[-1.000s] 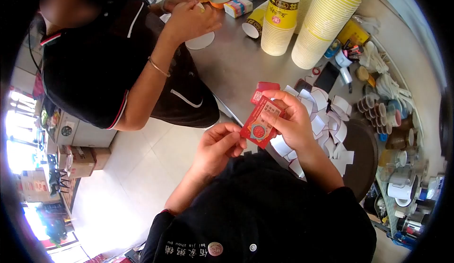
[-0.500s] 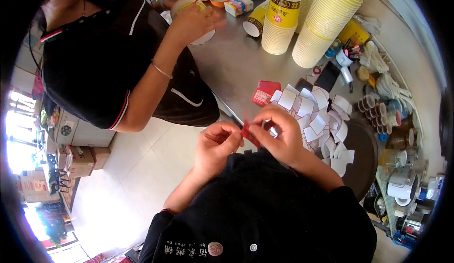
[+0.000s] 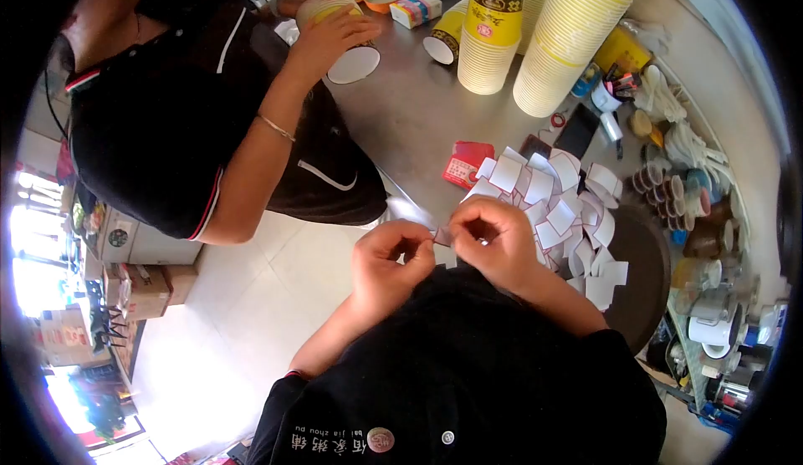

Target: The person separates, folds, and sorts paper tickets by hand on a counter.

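Note:
My left hand [image 3: 391, 266] is closed in a pinch, its fingertips close to those of my right hand [image 3: 495, 243], also pinched. Between them shows a small reddish piece of the card [image 3: 442, 235], mostly hidden by the fingers. A blurred whitish piece [image 3: 408, 212] extends above my left fingertips; whether it belongs to the card cannot be told. Just beyond my right hand lies a heap of curved white cards [image 3: 548, 201], with a stack of red cards [image 3: 468, 164] beside its far left edge.
Tall stacks of yellow paper cups [image 3: 489, 38] stand on the metal table [image 3: 393, 118]. At the left, a co-worker's hands [image 3: 330, 38] are on a yellow cup. A phone [image 3: 577, 130] lies beyond the heap; small containers line the right side.
The red card, earlier broad side up in my right hand, is now mostly hidden between both hands' fingertips. A whitish blur has appeared there. The co-worker's hands have shifted on the cup.

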`<state>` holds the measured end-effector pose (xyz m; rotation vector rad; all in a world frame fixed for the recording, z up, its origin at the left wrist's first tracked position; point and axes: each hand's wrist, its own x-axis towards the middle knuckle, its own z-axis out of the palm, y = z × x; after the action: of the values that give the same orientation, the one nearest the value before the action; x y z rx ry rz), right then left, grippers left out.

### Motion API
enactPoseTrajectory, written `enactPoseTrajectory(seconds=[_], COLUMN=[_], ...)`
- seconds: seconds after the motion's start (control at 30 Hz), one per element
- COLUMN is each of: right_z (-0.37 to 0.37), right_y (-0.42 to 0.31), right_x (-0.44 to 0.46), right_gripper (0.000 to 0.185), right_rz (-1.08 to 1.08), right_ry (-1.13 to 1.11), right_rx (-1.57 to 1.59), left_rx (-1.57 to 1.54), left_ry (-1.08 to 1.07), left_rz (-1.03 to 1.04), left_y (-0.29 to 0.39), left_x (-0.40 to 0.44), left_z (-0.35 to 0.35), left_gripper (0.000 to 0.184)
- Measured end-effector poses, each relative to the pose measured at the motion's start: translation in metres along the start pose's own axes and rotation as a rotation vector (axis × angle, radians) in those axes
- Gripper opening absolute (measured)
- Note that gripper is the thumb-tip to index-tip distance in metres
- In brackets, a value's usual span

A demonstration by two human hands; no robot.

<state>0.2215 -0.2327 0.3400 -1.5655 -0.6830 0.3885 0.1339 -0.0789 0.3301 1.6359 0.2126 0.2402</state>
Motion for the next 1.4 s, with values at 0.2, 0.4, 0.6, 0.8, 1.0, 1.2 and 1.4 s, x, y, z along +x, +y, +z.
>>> enactPoseTrajectory(seconds=[0.2, 0.4, 0.6, 0.8, 1.0, 1.2, 1.4], right_z=[-0.08, -0.148, -0.144, -0.134, -0.122, -0.12, -0.089], right_y=[0.02, 0.019, 0.025, 0.044, 0.042, 0.048, 0.042], right_x=[-0.008, -0.042, -0.047, -0.046, -0.03, -0.025, -0.003], right_gripper=[0.009, 0.007, 0.006, 0.008, 0.007, 0.008, 0.008], right_rz=[-0.145, -0.122, -0.134, -0.131, -0.146, -0.127, -0.205], right_ry=[0.552, 1.07, 1.05, 0.987, 0.879, 0.842, 0.745], right_rx=[-0.236, -0.446, -0.427, -0.467, -0.451, -0.363, -0.186], left_rx=[-0.205, -0.2, -0.235, -0.259, -0.362, -0.348, -0.408], left_ry=[-0.03, -0.304, -0.283, -0.039, 0.128, 0.19, 0.188], left_rz=[-0.102, -0.045, -0.505, -0.895, -1.029, -0.946, -0.717], left_y=[-0.007, -0.034, -0.11, -0.164, -0.161, -0.16, -0.163], left_x=[0.013, 0.046, 0.08, 0.105, 0.131, 0.135, 0.118], left_z=[0.008, 0.065, 0.094, 0.058, 0.066, 0.045, 0.026], left_gripper=[0.003, 0.007, 0.018, 0.02, 0.022, 0.021, 0.012])
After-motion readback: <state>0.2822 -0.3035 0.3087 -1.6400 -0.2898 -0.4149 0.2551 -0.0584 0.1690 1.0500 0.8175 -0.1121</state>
